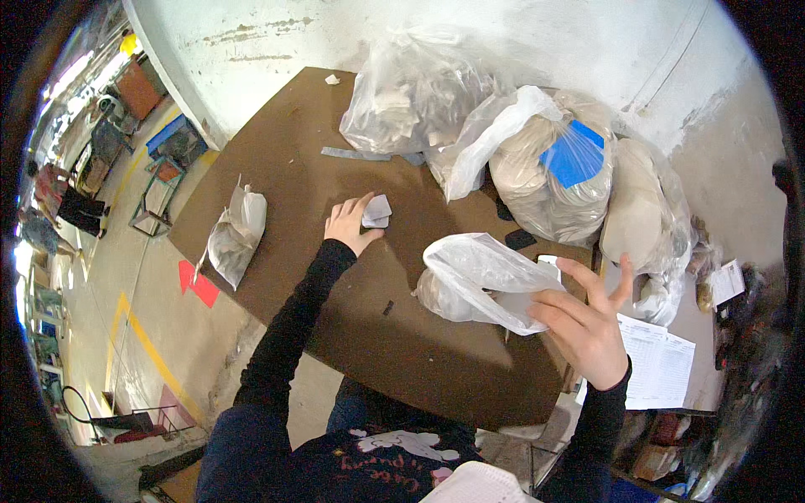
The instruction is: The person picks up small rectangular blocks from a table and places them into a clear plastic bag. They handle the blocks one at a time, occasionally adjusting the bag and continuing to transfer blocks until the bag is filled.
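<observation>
My left hand (345,225) rests on the brown tabletop (335,327), its fingers closed around a small stack of pale grey rounded pieces (377,210). Over on the right, my right hand (589,329) grips the rim of a clear plastic bag (470,285); two of its fingers stick out away from the plastic. The bag's mouth gapes toward that hand, and its lower part bulges with contents I cannot make out. A smaller filled plastic bag (239,235) lies at the table's left edge.
Large filled clear bags (419,96) line the wall, one with a blue sheet (575,155). Black pieces (520,240) lie near them. Printed papers (658,360) are at right. A red piece (199,283) lies beyond the left edge. People (75,201) stand far left.
</observation>
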Tool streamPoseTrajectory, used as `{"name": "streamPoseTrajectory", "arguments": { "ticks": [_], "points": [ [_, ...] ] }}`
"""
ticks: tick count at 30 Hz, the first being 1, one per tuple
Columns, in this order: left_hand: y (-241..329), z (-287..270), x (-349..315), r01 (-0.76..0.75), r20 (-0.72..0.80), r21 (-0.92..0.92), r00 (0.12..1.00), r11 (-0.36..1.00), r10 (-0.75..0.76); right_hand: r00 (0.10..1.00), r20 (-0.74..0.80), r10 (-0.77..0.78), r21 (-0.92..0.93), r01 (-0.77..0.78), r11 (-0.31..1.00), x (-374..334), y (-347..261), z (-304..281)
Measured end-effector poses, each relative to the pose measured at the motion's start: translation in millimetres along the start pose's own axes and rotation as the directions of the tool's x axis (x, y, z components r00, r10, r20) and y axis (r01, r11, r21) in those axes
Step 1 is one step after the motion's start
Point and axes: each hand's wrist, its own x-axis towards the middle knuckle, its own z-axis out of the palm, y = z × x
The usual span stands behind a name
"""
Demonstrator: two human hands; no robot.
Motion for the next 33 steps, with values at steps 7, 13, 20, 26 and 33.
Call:
{"name": "streamPoseTrajectory", "arguments": {
  "ticks": [7, 13, 20, 26, 33],
  "points": [
    [-17.2, 14.0, 16.0, 0.067, 0.008, -0.102, 0.998, 0.993, -0.066, 0.999, -0.03, -0.022, 0.02, 0.023, 1.0, 4.4, -2.6, 2.0],
    [-20.9, 13.6, 40.7, 0.009, 0.28, -0.03, 0.96, 1.0, 0.0, 1.0, 0.0, 0.002, 0.067, -0.002, 0.998, 9.6, -8.0, 0.3],
    [-25.3, 2.7, 49.5, 0.086, 0.309, -0.135, 0.95, 0.987, -0.04, 0.994, 0.112, -0.005, 0.174, -0.015, 0.985, 12.4, -6.6, -8.2],
    [-6.8, -35.7, 42.6, 0.198, 0.295, -0.17, 0.945, 0.965, -0.142, 0.992, 0.126, 0.015, 0.186, -0.039, 0.982, 9.6, -4.3, -8.8],
    [49.6, -140.0, 34.3, -0.052, -0.017, -0.806, 0.998, 0.589, 0.065, 0.998, 0.065, 0.002, 0.613, -0.042, 0.789, 12.1, 5.3, -5.9]
  ]
}}
